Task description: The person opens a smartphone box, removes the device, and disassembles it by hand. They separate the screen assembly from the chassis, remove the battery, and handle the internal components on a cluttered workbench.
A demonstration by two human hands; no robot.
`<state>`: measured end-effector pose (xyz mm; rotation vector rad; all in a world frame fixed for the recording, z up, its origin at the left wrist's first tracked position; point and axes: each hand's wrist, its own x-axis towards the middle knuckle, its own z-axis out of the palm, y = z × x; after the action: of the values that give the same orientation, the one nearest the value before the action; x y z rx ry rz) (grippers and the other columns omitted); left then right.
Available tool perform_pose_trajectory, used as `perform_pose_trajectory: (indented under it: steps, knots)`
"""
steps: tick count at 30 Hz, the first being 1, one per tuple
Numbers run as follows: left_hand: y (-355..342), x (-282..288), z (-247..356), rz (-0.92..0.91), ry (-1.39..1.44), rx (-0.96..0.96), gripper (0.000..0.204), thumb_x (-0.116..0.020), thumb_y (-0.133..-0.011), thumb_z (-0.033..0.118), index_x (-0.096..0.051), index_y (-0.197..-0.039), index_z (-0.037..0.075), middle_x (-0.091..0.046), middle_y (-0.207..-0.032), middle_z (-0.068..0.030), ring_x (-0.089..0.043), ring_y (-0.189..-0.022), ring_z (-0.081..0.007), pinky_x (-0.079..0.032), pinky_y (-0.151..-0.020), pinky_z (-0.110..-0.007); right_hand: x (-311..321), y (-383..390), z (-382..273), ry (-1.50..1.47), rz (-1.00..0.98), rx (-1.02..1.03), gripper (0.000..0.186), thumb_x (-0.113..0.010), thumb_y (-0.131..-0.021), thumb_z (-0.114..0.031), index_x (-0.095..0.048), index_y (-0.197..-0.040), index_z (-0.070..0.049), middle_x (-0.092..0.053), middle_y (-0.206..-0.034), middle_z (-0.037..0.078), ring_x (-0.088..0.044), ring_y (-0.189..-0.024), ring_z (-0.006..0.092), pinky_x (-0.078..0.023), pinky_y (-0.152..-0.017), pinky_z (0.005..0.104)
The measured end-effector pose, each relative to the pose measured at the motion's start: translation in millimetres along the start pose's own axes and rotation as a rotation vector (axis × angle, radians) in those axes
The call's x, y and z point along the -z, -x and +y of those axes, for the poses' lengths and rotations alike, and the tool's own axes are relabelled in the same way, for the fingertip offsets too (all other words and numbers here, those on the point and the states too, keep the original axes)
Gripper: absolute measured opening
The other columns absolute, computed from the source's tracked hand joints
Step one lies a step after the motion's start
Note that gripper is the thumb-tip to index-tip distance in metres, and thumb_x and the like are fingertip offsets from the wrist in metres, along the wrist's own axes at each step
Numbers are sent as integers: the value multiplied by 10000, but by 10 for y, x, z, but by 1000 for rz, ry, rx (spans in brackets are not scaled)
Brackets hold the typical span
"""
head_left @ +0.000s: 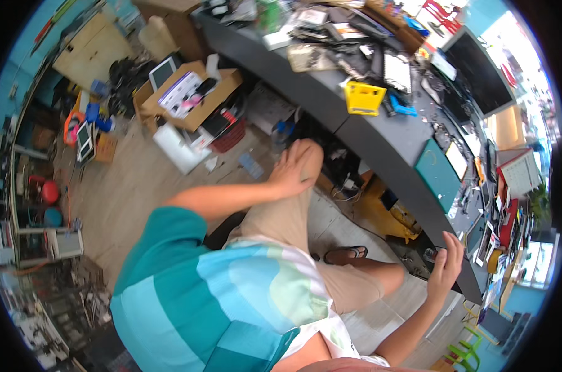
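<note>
"So where's that green mat [439,177] compared to the fingers?"

"Lying on the grey desk [406,137], just past the fingertips of the right hand [445,265]. That hand's raised by the desk edge, fingers stretched out and fairly close together. Can't tell if they actually touch the desk tbh."

"Ok, and the left hand [289,176]?"

"Resting on the bare left knee [313,155], fingers loosely spread, well apart from the mat. Oh, and a yellow basket [364,99] sits farther along the desk, next to a pile of clutter."
</note>
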<state>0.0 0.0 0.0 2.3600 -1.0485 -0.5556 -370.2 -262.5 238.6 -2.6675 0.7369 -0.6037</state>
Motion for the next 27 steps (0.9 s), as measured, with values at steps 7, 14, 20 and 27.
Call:
perform_pose_trajectory:
  steps: [7, 14, 20, 27]
  knots:
    - [22, -48, -132, -33, 19, -106, 1053, -733, -913, 544, -162, -1749, 253, 23, -1796, -264, -223, -1523, -682, -337, -1212, -700, -672, 1320, -58, 171, -193, -213, 403, -693, -1025, -220, -655, -1367, -10, -591, -1464, 229, -546, -1380, 416, -419, -1171, 506]
    - [47, -13, 39, 24, -35, -116, 1059, -802, -889, 460, -222, -1730, 184, -97, -1785, -279, -205, -1575, -614, -291, -1278, -627, -1228, 2208, 136, 200, -224, -335, 622, -797, -934, -316, -624, -1476, -65, -384, -1707, 233, -321, -1586, 470, -266, -1288, 584]
    - [232, 75, -89, 280, -78, -471, 984, -801, -840, 186, -314, -1675, -1, -266, -1748, -267, -224, -1624, -454, -155, -1339, -549, -1324, 2104, 256, 211, -108, -339, 593, -763, -919, -491, -711, -1371, -111, -426, -1691, 201, -299, -1597, 481, -167, -1257, 733]
    - [124, 1, 159, 158, -157, -251, 986, -767, -847, 146, -287, -1704, 56, -202, -1772, -274, -197, -1629, -467, -158, -1338, -538, -1417, 2172, 355, 133, 39, -366, 435, -733, -908, -415, -769, -1240, -136, -567, -1579, 133, -349, -1585, 427, -125, -1251, 765]
